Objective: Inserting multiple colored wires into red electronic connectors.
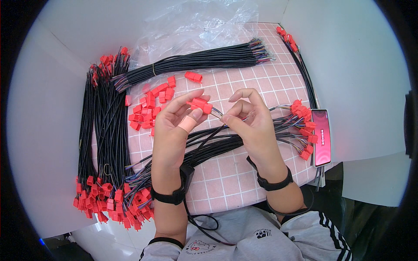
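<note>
Between the thumb and fingers of my left hand is a red plastic connector housing. A pinkish bandage wraps the left thumb. Thin wires run from the housing's right end to my right hand, whose thumb and index finger pinch them. The black cable they appear to belong to drops behind the hands. Under both hands, a bundle of black cables lies across the table, with red housings on its right ends. Left of my left hand is a loose pile of red housings.
Finished-looking black cable bundles with red housings at both ends fill the left side. A tied cable bundle with bare wire ends lies at the back by a clear plastic bag. A phone rests at the right edge. White panels enclose the table.
</note>
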`<action>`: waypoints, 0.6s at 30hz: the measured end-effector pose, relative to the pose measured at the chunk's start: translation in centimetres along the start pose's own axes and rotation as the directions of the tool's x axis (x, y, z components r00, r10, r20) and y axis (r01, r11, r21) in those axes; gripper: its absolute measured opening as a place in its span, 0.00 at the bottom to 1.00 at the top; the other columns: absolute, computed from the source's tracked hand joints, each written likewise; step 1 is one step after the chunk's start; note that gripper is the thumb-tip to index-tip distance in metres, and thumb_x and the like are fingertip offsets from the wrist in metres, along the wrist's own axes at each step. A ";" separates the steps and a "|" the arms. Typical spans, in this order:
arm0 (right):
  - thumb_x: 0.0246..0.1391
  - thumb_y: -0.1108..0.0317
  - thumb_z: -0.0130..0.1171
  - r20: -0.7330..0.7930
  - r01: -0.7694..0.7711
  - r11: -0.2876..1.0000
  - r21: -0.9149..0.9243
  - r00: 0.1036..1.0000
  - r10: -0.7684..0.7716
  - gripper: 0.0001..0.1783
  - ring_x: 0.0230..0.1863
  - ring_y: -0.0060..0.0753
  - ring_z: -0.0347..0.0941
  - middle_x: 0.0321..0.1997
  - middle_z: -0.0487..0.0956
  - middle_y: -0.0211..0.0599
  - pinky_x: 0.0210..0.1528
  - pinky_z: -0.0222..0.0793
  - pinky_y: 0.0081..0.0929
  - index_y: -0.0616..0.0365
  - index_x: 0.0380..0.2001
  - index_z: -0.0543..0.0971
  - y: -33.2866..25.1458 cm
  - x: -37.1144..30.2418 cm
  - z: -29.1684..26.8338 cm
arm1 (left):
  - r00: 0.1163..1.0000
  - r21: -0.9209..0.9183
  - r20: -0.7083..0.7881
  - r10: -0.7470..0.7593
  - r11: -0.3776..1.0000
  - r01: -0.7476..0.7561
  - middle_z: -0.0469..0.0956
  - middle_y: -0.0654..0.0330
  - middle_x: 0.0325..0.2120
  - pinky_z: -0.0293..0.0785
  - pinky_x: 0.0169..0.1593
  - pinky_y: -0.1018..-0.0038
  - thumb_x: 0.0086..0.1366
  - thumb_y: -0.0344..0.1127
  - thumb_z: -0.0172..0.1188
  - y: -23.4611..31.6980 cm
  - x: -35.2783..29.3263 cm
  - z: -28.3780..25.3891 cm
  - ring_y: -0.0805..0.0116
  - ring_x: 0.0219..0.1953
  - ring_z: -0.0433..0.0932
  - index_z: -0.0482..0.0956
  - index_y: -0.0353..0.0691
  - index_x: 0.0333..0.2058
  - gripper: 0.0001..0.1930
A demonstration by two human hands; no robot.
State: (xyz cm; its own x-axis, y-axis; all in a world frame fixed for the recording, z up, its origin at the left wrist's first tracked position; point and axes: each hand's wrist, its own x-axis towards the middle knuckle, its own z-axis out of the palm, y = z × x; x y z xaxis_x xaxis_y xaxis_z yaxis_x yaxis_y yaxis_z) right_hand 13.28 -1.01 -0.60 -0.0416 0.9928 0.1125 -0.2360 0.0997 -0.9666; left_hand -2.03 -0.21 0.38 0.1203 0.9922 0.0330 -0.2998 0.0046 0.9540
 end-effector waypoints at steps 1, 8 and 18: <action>0.42 0.80 0.54 0.006 -0.011 1.000 0.006 1.000 0.011 0.17 0.27 0.18 0.68 0.22 0.73 0.32 0.33 0.60 0.14 0.58 0.38 0.65 0.0 0.0 0.0 | 1.000 0.001 -0.004 -0.004 1.000 0.004 0.72 0.51 0.42 0.71 0.44 0.78 0.56 0.24 0.50 0.0 0.0 0.0 0.71 0.41 0.73 0.67 0.34 0.48 0.18; 0.42 0.80 0.54 0.006 -0.029 0.999 0.027 1.000 0.029 0.17 0.28 0.18 0.68 0.22 0.73 0.32 0.34 0.62 0.14 0.59 0.38 0.65 0.0 0.0 0.0 | 1.000 -0.006 -0.022 -0.004 1.000 0.004 0.72 0.50 0.41 0.71 0.44 0.78 0.57 0.25 0.50 0.0 0.0 -0.1 0.70 0.41 0.73 0.67 0.32 0.48 0.18; 0.42 0.81 0.51 -0.010 -0.168 0.945 0.280 0.984 0.178 0.15 0.28 0.21 0.71 0.23 0.71 0.31 0.31 0.68 0.16 0.60 0.36 0.64 -0.7 0.2 -0.7 | 1.000 -0.149 0.001 -0.023 0.989 0.023 0.70 0.48 0.43 0.72 0.43 0.78 0.57 0.26 0.50 0.3 0.0 -0.4 0.70 0.42 0.73 0.64 0.31 0.49 0.20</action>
State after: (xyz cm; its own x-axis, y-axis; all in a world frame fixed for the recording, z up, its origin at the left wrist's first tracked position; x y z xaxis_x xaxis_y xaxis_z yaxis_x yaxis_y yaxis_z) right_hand 14.13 -0.85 -0.06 -0.0732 0.9953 -0.0635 -0.4879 -0.0913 -0.8681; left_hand -2.47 -0.19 0.57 0.1285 0.9916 0.0110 -0.4342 0.0463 0.8996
